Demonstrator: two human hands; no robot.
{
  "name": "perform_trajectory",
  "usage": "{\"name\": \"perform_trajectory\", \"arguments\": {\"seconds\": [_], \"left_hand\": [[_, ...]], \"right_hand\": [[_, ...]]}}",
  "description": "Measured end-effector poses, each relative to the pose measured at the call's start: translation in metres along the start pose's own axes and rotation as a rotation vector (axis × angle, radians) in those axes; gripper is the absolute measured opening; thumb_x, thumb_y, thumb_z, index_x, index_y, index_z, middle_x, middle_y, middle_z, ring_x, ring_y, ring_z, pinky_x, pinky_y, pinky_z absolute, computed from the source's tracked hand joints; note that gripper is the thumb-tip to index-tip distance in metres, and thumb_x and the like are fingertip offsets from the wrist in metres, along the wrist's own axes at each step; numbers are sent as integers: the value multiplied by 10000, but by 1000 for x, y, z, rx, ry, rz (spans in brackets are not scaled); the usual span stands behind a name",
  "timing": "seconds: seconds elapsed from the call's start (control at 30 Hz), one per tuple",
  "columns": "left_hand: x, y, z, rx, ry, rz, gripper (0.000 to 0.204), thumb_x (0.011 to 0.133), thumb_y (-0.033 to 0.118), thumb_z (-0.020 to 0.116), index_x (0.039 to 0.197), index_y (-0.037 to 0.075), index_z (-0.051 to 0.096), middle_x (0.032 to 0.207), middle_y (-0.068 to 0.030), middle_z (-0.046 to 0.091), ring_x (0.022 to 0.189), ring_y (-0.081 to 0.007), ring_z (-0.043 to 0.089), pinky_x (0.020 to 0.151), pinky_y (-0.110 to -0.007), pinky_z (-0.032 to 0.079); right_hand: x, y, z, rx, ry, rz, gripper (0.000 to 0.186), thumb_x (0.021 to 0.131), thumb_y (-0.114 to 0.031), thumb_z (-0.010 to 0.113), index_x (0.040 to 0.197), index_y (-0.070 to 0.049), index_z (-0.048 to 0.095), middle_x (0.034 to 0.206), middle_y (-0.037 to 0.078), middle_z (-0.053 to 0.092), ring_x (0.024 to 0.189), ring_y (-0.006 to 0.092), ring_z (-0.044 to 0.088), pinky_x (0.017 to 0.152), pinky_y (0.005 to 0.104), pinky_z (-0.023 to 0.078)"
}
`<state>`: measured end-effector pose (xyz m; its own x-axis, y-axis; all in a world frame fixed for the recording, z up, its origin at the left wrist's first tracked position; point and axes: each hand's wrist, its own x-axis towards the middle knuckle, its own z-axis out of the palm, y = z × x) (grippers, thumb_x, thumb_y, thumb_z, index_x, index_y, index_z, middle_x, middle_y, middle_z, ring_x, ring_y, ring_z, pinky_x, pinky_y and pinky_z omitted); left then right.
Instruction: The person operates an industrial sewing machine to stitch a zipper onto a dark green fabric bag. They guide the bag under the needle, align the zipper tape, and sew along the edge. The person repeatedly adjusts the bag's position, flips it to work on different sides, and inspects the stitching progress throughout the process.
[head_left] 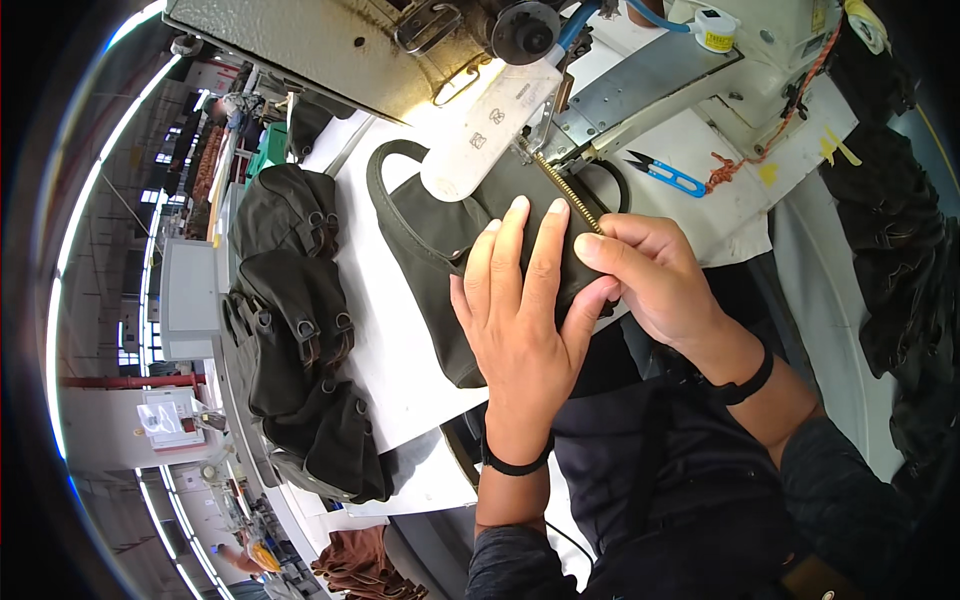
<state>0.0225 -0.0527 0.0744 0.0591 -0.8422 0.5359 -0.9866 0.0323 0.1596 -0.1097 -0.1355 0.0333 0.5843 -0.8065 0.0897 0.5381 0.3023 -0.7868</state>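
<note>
One dark green bag (425,300) lies on the bench (385,390), its brass-toothed zip (568,188) running toward the far side, to the presser foot (533,140) of the sewing machine (330,60). The left hand (520,310) rests on the bag with its fingers extended and slightly spread, gripping nothing. The right hand (655,285) pinches the bag's edge between thumb and bent forefinger, at the near visible end of the zip.

Stitching along the zip looks begun but unfinished, judging by the stretch between presser foot and right hand; how many stitches are in cannot be told. On the left, similar dark bags (285,290) sit in a row; whether they are finished is unclear. The white guard (485,140) covers part of the bag, the needle's tip cannot be made out, and both hands hide the near side.
</note>
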Motion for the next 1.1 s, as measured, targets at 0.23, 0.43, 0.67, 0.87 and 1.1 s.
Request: {"name": "perform_trajectory", "arguments": {"seconds": [0.23, 0.43, 0.67, 0.87, 1.1], "left_hand": [[5, -13, 11, -61, 52, 17, 609, 909, 431, 789, 1447, 169, 677, 1477, -84, 640, 1323, -282, 587, 1106, -491, 381], [18, -26, 16, -105, 47, -1, 569, 909, 366, 803, 1421, 149, 683, 1459, -78, 656, 1329, -286, 592, 1133, -557, 368], [34, -43, 30, -231, 126, 0, 553, 870, 354, 854, 1323, 75, 703, 1299, -85, 730, 1258, -311, 634, 1108, -512, 421], [33, -55, 33, -259, 229, 54, 454, 879, 268, 834, 1249, 36, 710, 1266, -92, 745, 1180, -300, 669, 1055, -435, 472], [23, -41, 42, -314, 392, 23, 442, 849, 165, 863, 1248, 59, 705, 1265, -111, 751, 1162, -317, 702, 1014, -419, 517]], "right_hand": [[16, 3, -1, -51, 16, -10, 303, 1047, -193, 679, 771, -72, 643, 694, -64, 543, 647, 6, 449, 569, 215, 336], [36, 8, 3, 8, 27, -17, 328, 1044, -194, 678, 742, -77, 624, 694, -57, 551, 655, 8, 464, 579, 215, 358], [54, 0, 8, -186, 94, -49, 331, 1019, -208, 703, 723, -65, 667, 682, -34, 595, 635, 25, 505, 566, 214, 371], [59, -2, 15, -334, 147, -27, 292, 987, -210, 740, 742, -54, 711, 669, -37, 596, 600, 24, 473, 563, 213, 346], [56, -15, 7, -397, 102, -5, 268, 1028, -247, 711, 850, -50, 746, 728, -38, 609, 683, 33, 500, 650, 212, 375]]}}
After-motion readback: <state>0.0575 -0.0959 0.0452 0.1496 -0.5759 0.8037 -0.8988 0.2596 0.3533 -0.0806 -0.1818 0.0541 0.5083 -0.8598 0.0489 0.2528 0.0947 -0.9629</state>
